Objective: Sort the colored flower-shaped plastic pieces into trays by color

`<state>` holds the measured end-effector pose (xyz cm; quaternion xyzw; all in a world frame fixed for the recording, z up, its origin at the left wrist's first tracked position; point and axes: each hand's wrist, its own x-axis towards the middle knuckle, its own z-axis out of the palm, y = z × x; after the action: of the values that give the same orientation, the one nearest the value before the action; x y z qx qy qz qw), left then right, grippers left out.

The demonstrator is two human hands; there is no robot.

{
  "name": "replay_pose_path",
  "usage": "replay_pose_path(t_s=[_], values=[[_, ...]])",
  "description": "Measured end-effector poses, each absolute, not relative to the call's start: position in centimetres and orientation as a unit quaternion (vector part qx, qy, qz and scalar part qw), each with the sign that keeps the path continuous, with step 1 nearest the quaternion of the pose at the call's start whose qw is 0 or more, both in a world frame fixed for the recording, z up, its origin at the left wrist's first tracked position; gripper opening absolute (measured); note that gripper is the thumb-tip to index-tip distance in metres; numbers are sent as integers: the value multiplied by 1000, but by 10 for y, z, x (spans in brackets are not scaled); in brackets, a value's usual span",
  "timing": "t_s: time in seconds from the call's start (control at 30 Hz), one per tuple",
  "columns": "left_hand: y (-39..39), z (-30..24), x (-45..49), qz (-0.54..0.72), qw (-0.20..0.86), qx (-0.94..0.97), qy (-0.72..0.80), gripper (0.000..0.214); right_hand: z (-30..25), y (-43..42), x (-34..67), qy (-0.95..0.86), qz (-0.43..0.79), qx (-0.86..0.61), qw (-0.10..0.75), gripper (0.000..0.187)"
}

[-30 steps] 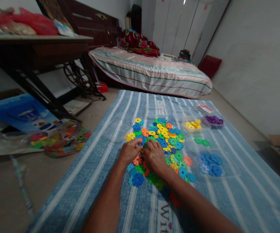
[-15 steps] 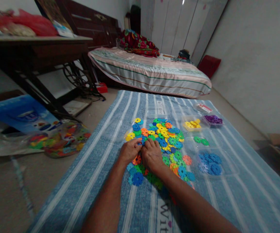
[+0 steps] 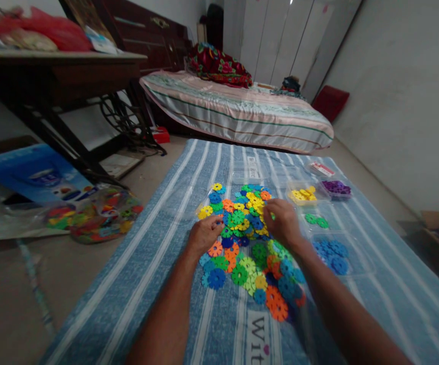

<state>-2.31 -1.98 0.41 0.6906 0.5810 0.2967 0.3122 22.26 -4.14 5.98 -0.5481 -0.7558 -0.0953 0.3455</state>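
A heap of coloured plastic snowflake discs (image 3: 247, 238) lies on a blue striped cloth (image 3: 166, 253) on the floor. My left hand (image 3: 204, 235) rests on the heap's left edge, fingers curled over discs. Over the heap's right side, my right hand (image 3: 283, 221) is closed and pinches a green disc (image 3: 272, 216). To the right stand clear trays: yellow discs (image 3: 303, 195), purple discs (image 3: 335, 188), green discs (image 3: 316, 220) and blue discs (image 3: 331, 251).
A bag of more coloured pieces (image 3: 97, 215) and a blue box (image 3: 32, 175) lie on the floor at left, under a dark table (image 3: 59, 66). A mattress (image 3: 238, 114) lies beyond the cloth. A cardboard box (image 3: 438, 220) sits at far right.
My right hand has left the spot beside my left hand and moved right and away across the heap, now pinching a green disc. The left hand has stayed put.
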Motion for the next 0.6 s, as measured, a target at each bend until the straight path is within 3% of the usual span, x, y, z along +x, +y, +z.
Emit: replay_pose_path(t_s=[0.13,0.27,0.4,0.5,0.6], values=[[-19,4,-23,288,304,695,585,32,91,-31,277,-638,-206,-641,373,16],[-19,6,-24,275,288,702,591,31,71,-73,279,-734,-85,-588,328,21],[-18,5,-23,270,274,708,592,32,20,-144,255,-769,5,-587,254,45],[-17,2,-22,267,261,704,604,33,-9,-187,243,-739,17,-630,236,70],[-16,2,-21,263,245,699,619,35,-24,-204,235,-734,23,-635,241,81]])
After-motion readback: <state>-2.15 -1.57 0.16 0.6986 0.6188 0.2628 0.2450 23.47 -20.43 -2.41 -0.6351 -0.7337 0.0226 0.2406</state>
